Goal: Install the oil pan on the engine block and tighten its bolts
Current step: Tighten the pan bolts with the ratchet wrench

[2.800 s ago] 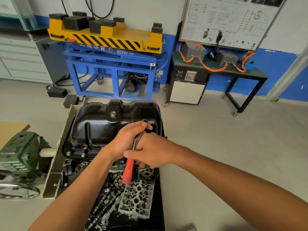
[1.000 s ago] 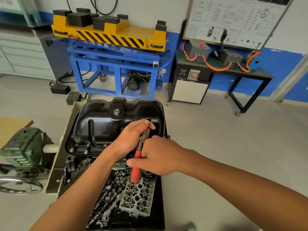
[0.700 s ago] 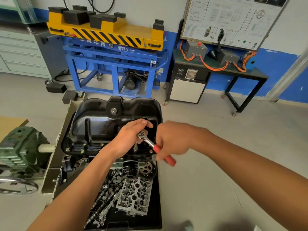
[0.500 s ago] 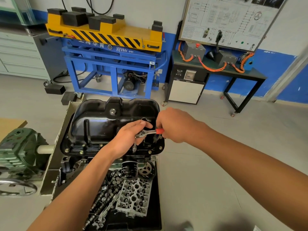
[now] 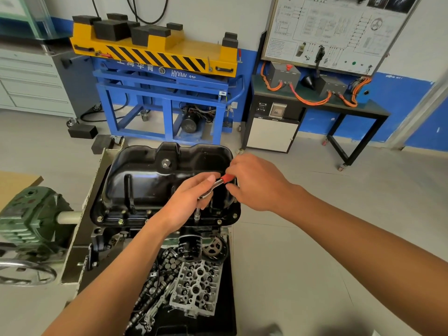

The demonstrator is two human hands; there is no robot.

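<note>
Head view. Glossy black pressed-steel oil pan, seated flange-down on the dark cast engine block and covering its upper face from edge to edge. Small silver flange bolts in place along the block's near edge and at its near right corner. Far edge hidden behind the pan's own wall, so no telling there.

Left hand curled over the head of a red-handled chrome ratchet wrench, steadying it from above. Thin chrome socket extension standing upright below that hand, down onto a bolt at the near edge, right of middle. Right hand wrapped round the red grip, above the pan's right edge.

Judged progress: pan placed and bolts started. Tightening under way on one near-edge bolt. Probably left to do: the other bolts round the flange, then a final pass.

Just below the block's near edge hangs a black cylindrical oil filter with pale lettering, too small to read. Beneath it, on a black parts tray, lies a bare aluminium cylinder head.

Readable writing: "HYX" and some unclear characters on the blue steel lift frame, under its yellow hazard-striped top. Chinese characters beside that, blurred. Print on the white wiring-diagram board too fine to read.
</note>
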